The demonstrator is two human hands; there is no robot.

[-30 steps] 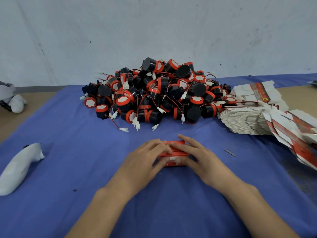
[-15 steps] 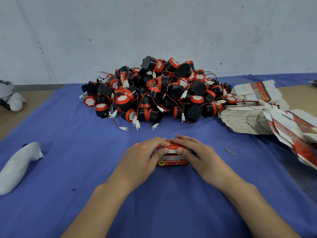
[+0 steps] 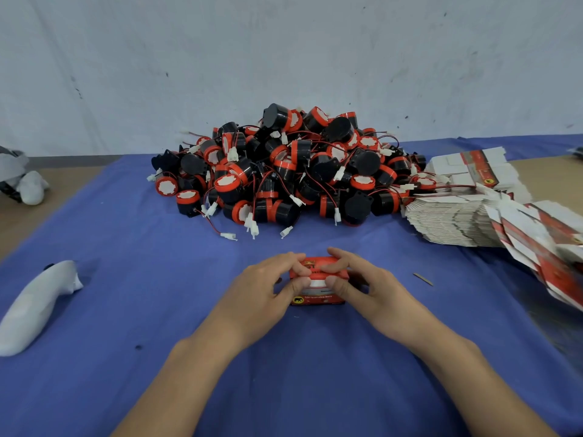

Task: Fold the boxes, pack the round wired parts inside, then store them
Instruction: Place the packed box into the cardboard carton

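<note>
Head view: a second ago the small red-and-white cardboard box (image 3: 317, 298) lies low under both hands, with the fingers laid almost flat across its top. Now it stands taller on the blue cloth (image 3: 126, 310), and its near face shows a white band and a yellow-and-black round mark along the bottom. The fingers have curled more tightly, and both thumbs have come onto the near face.

The left hand (image 3: 265, 294) grips the box's left end, its fingers bent over the red top and its thumb pressed on the near face. The right hand (image 3: 369, 288) grips the right end the same way, with its fingers hooked over the top edge. The fingertips of the two hands lie close together on the top.

The box sits in the middle of the cloth. The heap of black and red round parts with red and black wires and white plugs (image 3: 284, 171) lies beyond it, apart from it. The stack of flat unfolded white-and-red boxes (image 3: 454, 222) lies at the right, touching the heap. A white rounded object (image 3: 34, 304) lies on the cloth well to the left, and a thin small sliver (image 3: 422, 279) lies just right of the right hand.
</note>
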